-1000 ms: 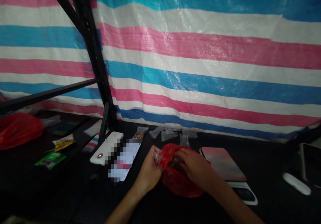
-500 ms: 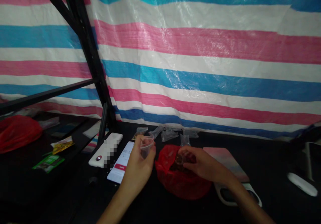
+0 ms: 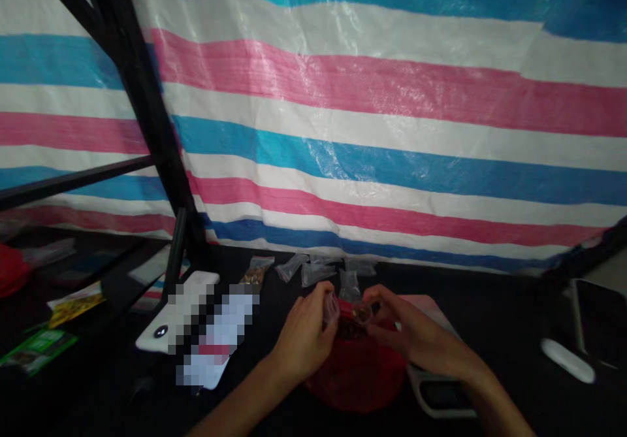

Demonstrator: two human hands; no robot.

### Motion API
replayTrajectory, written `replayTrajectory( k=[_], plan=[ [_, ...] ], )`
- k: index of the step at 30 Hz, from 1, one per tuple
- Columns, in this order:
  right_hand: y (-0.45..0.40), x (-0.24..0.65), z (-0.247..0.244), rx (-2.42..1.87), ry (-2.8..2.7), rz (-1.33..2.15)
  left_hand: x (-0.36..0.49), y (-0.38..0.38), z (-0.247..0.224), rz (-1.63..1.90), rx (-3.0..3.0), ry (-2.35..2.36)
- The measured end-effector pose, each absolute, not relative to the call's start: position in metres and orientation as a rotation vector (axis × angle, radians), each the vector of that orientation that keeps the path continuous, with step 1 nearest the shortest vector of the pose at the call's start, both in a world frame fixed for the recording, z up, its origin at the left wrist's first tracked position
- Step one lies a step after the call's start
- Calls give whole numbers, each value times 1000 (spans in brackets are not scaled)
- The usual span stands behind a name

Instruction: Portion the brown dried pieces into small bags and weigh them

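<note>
My left hand (image 3: 304,340) is pinching a small clear plastic bag (image 3: 332,309). My right hand (image 3: 409,336) is curled, gripping a brown piece (image 3: 363,313) just beside it, over the red plastic bag (image 3: 355,378).

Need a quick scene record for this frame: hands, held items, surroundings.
left hand: holds a clear plastic pouch
right hand: pinches a small brown piece
below hands: red plastic bag
nearby: more clear plastic pouches
surface: black table
backdrop: striped tarpaulin, black metal frame
</note>
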State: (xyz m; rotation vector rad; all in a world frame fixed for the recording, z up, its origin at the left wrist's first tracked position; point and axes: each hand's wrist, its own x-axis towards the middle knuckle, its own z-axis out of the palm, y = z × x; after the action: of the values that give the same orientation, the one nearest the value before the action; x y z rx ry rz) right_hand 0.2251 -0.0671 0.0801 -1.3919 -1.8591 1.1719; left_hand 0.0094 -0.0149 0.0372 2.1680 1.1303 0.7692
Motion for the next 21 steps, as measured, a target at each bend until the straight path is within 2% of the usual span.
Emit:
replayTrajectory(
  k=[6,17,21],
  plan=[
    [-69,205,80,-1379,-1829,1030,9,-24,27,800,2243,1057],
    [-70,188,56,-1364,-2116,510,8,-23,16,863,2149,1003],
    [-71,192,57,-1371,-2131,465,9,-23,20,901,2064,966]
  ],
)
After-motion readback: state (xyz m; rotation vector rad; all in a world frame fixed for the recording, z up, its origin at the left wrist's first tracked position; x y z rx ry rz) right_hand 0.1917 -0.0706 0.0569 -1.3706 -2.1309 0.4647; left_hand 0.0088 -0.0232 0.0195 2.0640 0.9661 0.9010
